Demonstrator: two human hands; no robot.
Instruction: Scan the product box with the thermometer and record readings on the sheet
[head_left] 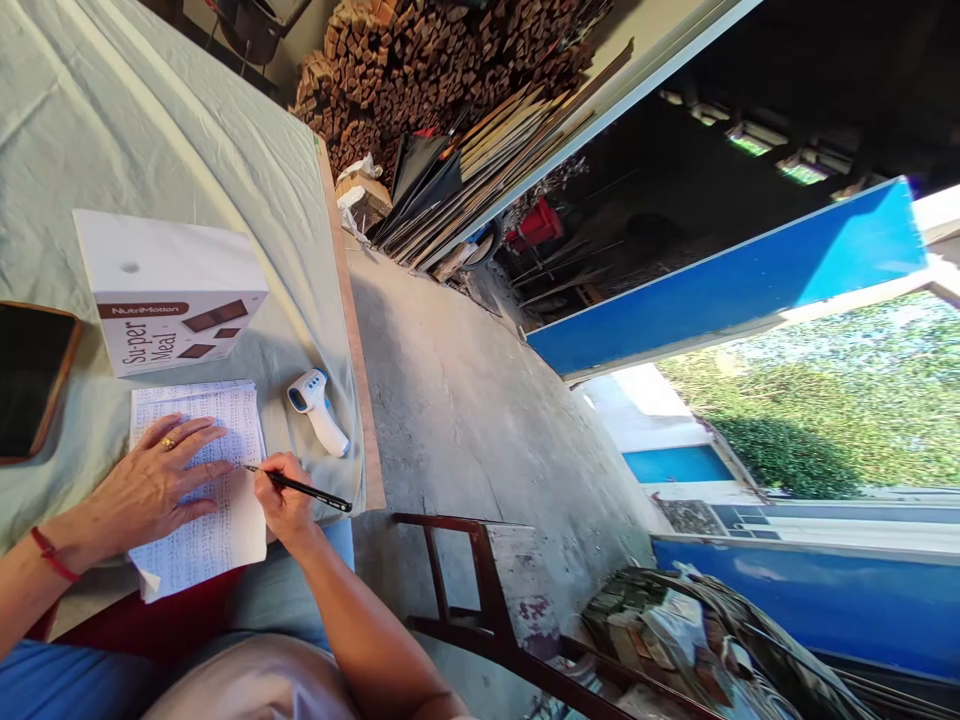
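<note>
under our left hand (154,487), spread flat, lies the paper (196,480); our right hand (281,497), just beside it, pinches a pen (300,488), tip on the sheet.

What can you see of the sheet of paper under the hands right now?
The sheet of paper is white, covered in dense rows of small handwriting. It lies flat on the pale cloth-covered table, its near corner overhanging the edge and slightly curled. The left hand rests spread on it; the right hand holds a black pen with its tip on the page. A white box sits just beyond it.
</note>
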